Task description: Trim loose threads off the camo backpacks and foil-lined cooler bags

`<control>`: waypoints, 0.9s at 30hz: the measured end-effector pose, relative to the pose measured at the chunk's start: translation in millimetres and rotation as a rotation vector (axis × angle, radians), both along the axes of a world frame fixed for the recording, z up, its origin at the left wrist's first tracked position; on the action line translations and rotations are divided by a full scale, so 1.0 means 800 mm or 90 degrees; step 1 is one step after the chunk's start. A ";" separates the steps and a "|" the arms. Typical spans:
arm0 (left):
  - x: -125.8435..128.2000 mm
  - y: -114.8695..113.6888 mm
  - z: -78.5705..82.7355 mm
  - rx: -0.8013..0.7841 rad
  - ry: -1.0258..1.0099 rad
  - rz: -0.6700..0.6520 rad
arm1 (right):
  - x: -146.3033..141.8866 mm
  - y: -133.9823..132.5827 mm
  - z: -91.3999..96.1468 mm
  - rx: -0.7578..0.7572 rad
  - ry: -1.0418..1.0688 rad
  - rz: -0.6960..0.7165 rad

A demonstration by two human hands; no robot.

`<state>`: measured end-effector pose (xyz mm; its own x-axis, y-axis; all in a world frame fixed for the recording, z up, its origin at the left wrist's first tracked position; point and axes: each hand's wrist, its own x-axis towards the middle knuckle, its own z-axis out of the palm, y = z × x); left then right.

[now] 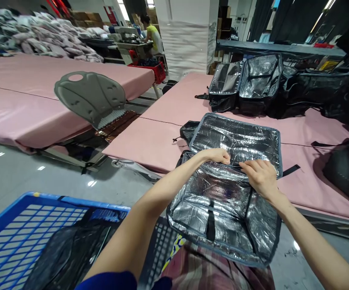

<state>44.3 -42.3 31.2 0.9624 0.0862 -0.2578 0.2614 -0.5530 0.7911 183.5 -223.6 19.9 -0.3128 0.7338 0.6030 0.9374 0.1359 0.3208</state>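
An insulated bag (222, 225) with a silver foil lining lies open in front of me, partly over the table edge and partly towards my lap. Its foil-lined lid (237, 135) is folded back onto the pink table. My left hand (218, 155) is closed in a fist at the seam between lid and body, apparently gripping the lining edge. A little to the right, my right hand (261, 176) pinches the same seam, thumb and fingers together over the edge. A dark strap (211, 221) runs down the foil inside the bag.
More foil-lined bags (260, 76) stand along the back of the pink table (159, 137). Below left is a blue plastic basket (80, 198) holding a black bag. A grey chair (92, 96) stands between the tables. Farther off, a person (153, 38) sits at a sewing machine.
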 end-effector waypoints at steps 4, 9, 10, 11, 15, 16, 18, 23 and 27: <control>0.000 -0.002 -0.002 -0.002 -0.017 0.003 | -0.012 0.011 0.005 -0.014 -0.095 0.024; 0.002 -0.004 -0.004 0.006 -0.023 0.015 | -0.018 0.008 0.012 -0.014 -0.148 0.015; 0.003 -0.004 -0.005 0.009 -0.022 0.018 | -0.018 0.006 0.014 -0.021 -0.157 0.021; 0.003 -0.005 -0.006 0.013 -0.021 0.023 | -0.017 0.005 0.016 -0.031 -0.167 0.029; 0.002 -0.006 -0.008 0.026 -0.026 0.040 | -0.011 0.001 0.019 -0.087 -0.186 0.070; 0.001 -0.007 -0.008 0.028 -0.028 0.043 | -0.009 0.001 0.019 -0.106 -0.175 0.082; 0.000 -0.008 -0.008 0.031 -0.031 0.049 | -0.006 0.003 0.017 -0.145 -0.127 0.096; 0.000 -0.007 -0.009 0.033 -0.025 0.055 | -0.005 0.009 0.012 -0.129 -0.065 0.048; 0.001 -0.006 -0.009 0.032 -0.017 0.052 | -0.008 0.008 0.016 -0.093 -0.098 0.003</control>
<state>45.0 -47.4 24.0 0.9580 0.1765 -0.2260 0.2866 -0.5706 0.7696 177.5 -216.9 32.7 -0.3972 0.8079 0.4354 0.8777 0.1958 0.4373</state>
